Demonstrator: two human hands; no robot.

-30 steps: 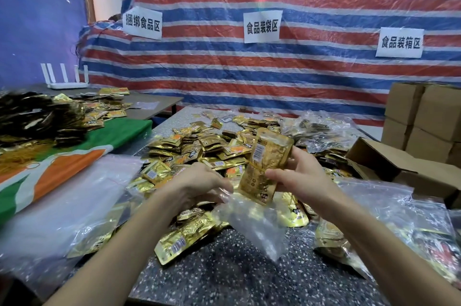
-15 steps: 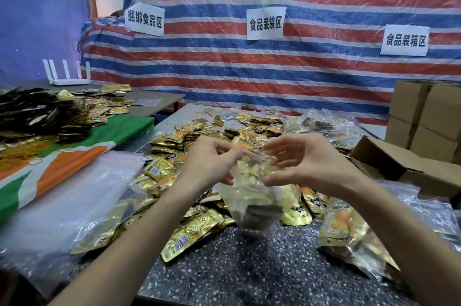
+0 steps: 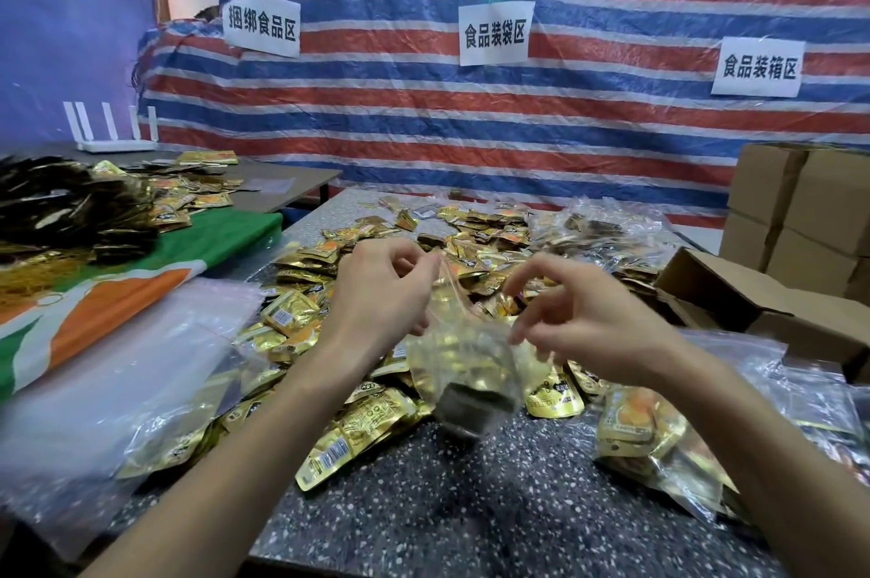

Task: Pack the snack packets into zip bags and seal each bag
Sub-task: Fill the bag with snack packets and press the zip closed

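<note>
Sealing: you seem to be at the closing step for this bag (image 3: 463,361), since both hands are at its mouth. Blur hides whether the zip is pressed shut yet.
Bag: you hold it up over the near middle of the table (image 3: 447,507), with gold packets inside. Its bottom hangs close to the tabletop, and I can't tell if it touches.
Left hand (image 3: 376,295): your fingers are curled, and thumb and forefinger pinch the bag's upper left edge.
Right hand (image 3: 579,318): your fingers are bent at the bag's right edge. Blur keeps me from telling whether they grip it.
Done: filled bags (image 3: 649,431) lie near right, and more filled ones lie heaped far right, so part of the job looks finished.
Left to do: a wide heap of loose packets (image 3: 471,238) covers the middle of the table, so you likely have many bags still to fill.
Supplies: empty bags (image 3: 117,365) lie stacked near left, within your reach.
</note>
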